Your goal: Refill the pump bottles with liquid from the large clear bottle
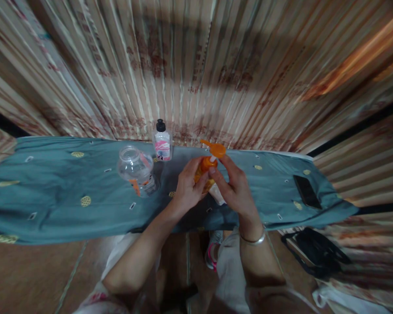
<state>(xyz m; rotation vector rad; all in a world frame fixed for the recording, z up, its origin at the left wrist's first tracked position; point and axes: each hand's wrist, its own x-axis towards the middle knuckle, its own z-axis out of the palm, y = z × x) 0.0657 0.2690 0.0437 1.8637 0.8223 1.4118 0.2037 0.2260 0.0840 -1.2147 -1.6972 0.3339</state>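
Note:
My left hand (187, 187) is wrapped round the body of an orange pump bottle (205, 166) held upright above a teal cloth-covered surface (52, 192). Around the bottle's neck, just under the orange pump head (215, 149), my right hand (233, 185) pinches with thumb and fingers. A clear empty jar (136, 169) with an orange label stands to the left of my hands. Behind it stands a small clear bottle (162, 141) with a black cap and a pink label.
A black phone (307, 192) lies flat on the cloth at the right. Striped curtains (196, 65) hang behind the surface. A black bag (314, 253) sits on the floor at the right. My knees and one shoe (212, 250) show below.

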